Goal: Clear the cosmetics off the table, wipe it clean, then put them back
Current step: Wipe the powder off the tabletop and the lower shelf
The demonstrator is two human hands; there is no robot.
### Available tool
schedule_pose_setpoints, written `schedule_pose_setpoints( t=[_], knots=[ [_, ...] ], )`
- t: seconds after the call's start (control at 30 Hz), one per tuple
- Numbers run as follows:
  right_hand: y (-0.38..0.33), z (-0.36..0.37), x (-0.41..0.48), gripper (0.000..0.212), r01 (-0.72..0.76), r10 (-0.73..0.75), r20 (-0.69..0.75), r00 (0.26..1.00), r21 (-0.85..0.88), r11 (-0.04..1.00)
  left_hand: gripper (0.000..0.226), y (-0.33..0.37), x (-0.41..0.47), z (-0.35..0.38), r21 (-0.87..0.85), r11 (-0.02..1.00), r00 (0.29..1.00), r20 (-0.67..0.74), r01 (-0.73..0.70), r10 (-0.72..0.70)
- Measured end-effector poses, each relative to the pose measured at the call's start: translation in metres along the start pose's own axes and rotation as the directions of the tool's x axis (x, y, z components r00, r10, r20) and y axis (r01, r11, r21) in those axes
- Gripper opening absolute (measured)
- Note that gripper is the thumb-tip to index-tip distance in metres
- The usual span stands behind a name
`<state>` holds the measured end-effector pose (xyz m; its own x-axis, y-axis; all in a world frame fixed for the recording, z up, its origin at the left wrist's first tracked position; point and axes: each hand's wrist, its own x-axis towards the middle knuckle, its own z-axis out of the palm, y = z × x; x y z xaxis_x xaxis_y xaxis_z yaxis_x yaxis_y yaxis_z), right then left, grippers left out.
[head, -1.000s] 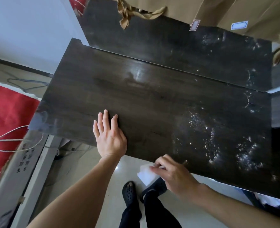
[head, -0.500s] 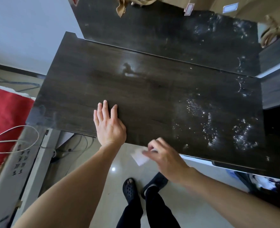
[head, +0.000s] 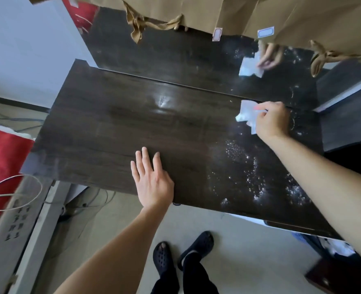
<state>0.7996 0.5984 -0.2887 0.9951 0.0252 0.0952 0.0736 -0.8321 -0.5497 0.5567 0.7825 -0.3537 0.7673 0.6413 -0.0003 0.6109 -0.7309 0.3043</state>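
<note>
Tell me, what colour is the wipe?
White; the wipe shows best in the head view.

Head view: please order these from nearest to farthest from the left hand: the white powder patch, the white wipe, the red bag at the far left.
From the left hand:
1. White powder patch, to its right on the table.
2. White wipe, far right, gripped by the right hand.
3. Red bag, off the table's left end.
</note>
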Motion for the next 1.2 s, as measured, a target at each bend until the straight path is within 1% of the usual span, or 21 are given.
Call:
schedule_pose_setpoints(
  t=[0.13, 0.23, 0.27, 0.37, 0.47, 0.53, 0.6, 0.67, 0.7, 0.77, 0.8, 0.83, 0.87, 0.9, 0.93, 0.97, 1.0, 1.03, 1.07, 1.13, 1.2],
  knots=[
    [0.016, 0.037, 0.052, 0.030, -0.245, 0.244, -0.015, 0.970, -0.089, 0.965, 0.048, 0.000, 0.000, 0.004, 0.035, 0.999, 1.000, -0.023, -0.002, 0.003],
    [0.000, 0.061, 0.049, 0.037, -0.292, 0.285, -0.068, 0.956, -0.144, 0.946, 0.047, 0.001, 0.000, 0.005, 0.062, 0.998, 0.999, -0.042, -0.022, 0.025],
    [-0.007, 0.067, 0.044, 0.038, -0.249, 0.241, -0.074, 0.968, -0.150, 0.957, 0.047, 0.000, 0.001, 0.005, 0.067, 0.997, 0.998, -0.053, -0.023, 0.027],
    [-0.022, 0.082, 0.026, 0.031, 0.001, -0.006, -0.023, 1.000, -0.170, 0.985, 0.047, 0.002, 0.000, 0.003, 0.064, 0.998, 0.997, -0.070, -0.010, 0.015],
    [-0.032, 0.094, 0.029, 0.025, 0.051, -0.053, -0.028, 0.998, -0.076, 0.996, 0.047, 0.006, 0.001, 0.001, 0.062, 0.998, 0.997, -0.082, 0.000, 0.005],
    [-0.034, 0.091, 0.025, 0.020, 0.170, -0.167, 0.033, 0.985, -0.091, 0.981, 0.047, 0.005, 0.002, 0.002, 0.062, 0.998, 0.996, -0.090, 0.003, 0.003],
    [-0.027, 0.077, 0.006, 0.017, 0.409, -0.388, 0.200, 0.900, -0.075, 0.909, 0.047, 0.004, 0.000, 0.002, 0.065, 0.998, 0.996, -0.090, -0.006, 0.012],
    [-0.020, 0.053, -0.032, 0.015, 0.559, -0.510, 0.412, 0.755, 0.000, 0.829, 0.046, 0.004, 0.000, 0.001, 0.060, 0.998, 0.996, -0.093, -0.007, 0.012],
    [-0.017, 0.040, -0.051, 0.016, 0.590, -0.546, 0.495, 0.676, 0.080, 0.803, 0.046, 0.005, 0.000, 0.001, 0.057, 0.998, 0.996, -0.093, -0.005, 0.010],
    [-0.016, 0.020, -0.061, 0.025, 0.522, -0.536, 0.646, 0.544, 0.240, 0.819, 0.046, 0.005, 0.000, 0.000, 0.052, 0.999, 0.996, -0.092, 0.002, 0.003],
    [-0.021, 0.019, -0.048, 0.029, 0.463, -0.512, 0.669, 0.540, 0.272, 0.844, 0.046, 0.005, 0.000, 0.000, 0.051, 0.999, 0.996, -0.090, 0.005, 0.000],
    [-0.026, 0.024, -0.029, 0.029, 0.426, -0.494, 0.625, 0.605, 0.270, 0.863, 0.046, 0.005, 0.001, 0.000, 0.050, 0.999, 0.996, -0.089, 0.006, -0.002],
    [-0.031, 0.034, -0.004, 0.026, 0.394, -0.443, 0.528, 0.725, 0.209, 0.895, 0.046, 0.005, 0.001, 0.000, 0.050, 0.999, 0.996, -0.089, 0.006, -0.002],
    [-0.035, 0.046, 0.021, 0.024, 0.332, -0.350, 0.403, 0.846, 0.115, 0.936, 0.046, 0.005, 0.001, 0.001, 0.050, 0.999, 0.996, -0.092, 0.005, -0.001],
    [-0.039, 0.056, 0.040, 0.023, 0.242, -0.238, 0.287, 0.928, 0.020, 0.970, 0.046, 0.005, 0.001, 0.001, 0.051, 0.999, 0.995, -0.097, 0.005, 0.000],
    [-0.041, 0.066, 0.045, 0.021, 0.191, -0.176, 0.224, 0.958, -0.047, 0.980, 0.046, 0.005, 0.001, 0.001, 0.051, 0.999, 0.995, -0.099, 0.004, 0.001],
    [-0.045, 0.074, 0.035, 0.022, 0.209, -0.187, 0.212, 0.959, -0.086, 0.974, 0.046, 0.005, 0.001, 0.002, 0.052, 0.999, 0.995, -0.096, 0.004, 0.001],
    [-0.046, 0.079, 0.015, 0.024, 0.282, -0.256, 0.244, 0.935, -0.079, 0.956, 0.046, 0.004, 0.001, 0.002, 0.054, 0.999, 0.996, -0.091, 0.003, 0.001],
    [-0.045, 0.077, -0.013, 0.024, 0.392, -0.367, 0.284, 0.886, -0.036, 0.919, 0.046, 0.003, 0.001, 0.002, 0.054, 0.999, 0.996, -0.086, 0.002, 0.003],
    [-0.034, 0.062, -0.080, 0.013, 0.565, -0.555, 0.376, 0.742, 0.094, 0.820, 0.047, 0.002, 0.001, 0.002, 0.055, 0.998, 0.997, -0.078, 0.006, -0.001],
    [-0.021, 0.033, -0.131, 0.013, 0.615, -0.621, 0.511, 0.595, 0.207, 0.760, 0.047, 0.003, 0.001, 0.002, 0.051, 0.999, 0.997, -0.079, 0.012, -0.008]
  ],
)
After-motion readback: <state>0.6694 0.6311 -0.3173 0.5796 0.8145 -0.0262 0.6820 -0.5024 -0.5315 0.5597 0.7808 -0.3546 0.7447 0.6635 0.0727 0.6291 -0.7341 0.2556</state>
